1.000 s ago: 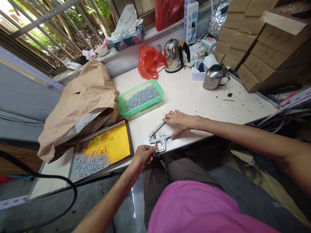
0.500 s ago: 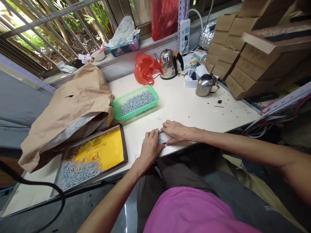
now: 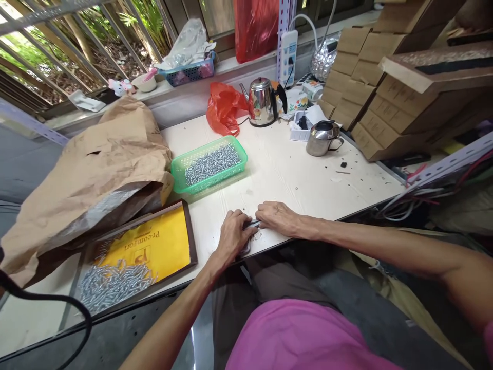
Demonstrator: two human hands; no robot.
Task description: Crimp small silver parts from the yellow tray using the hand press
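Pliers (image 3: 253, 223) lie under left hand (image 3: 233, 239) and right hand (image 3: 275, 216), long axis hidden.

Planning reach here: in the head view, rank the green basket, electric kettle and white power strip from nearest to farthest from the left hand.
1. Green basket, just beyond the left hand.
2. Electric kettle, farther back, slightly right.
3. White power strip, hanging farthest back.

On the table (image 3: 292, 174), a basket (image 3: 210, 183) of screws (image 3: 212, 163) sat behind the left hand (image 3: 233, 236) and right hand (image 3: 277, 218), which met over a tool (image 3: 252, 224) at the front edge. A bag (image 3: 92, 164) lay left of the basket, with a tray (image 3: 154, 246) in front of it. A kettle (image 3: 262, 103) stood at the back and boxes (image 3: 385, 123) on the right.
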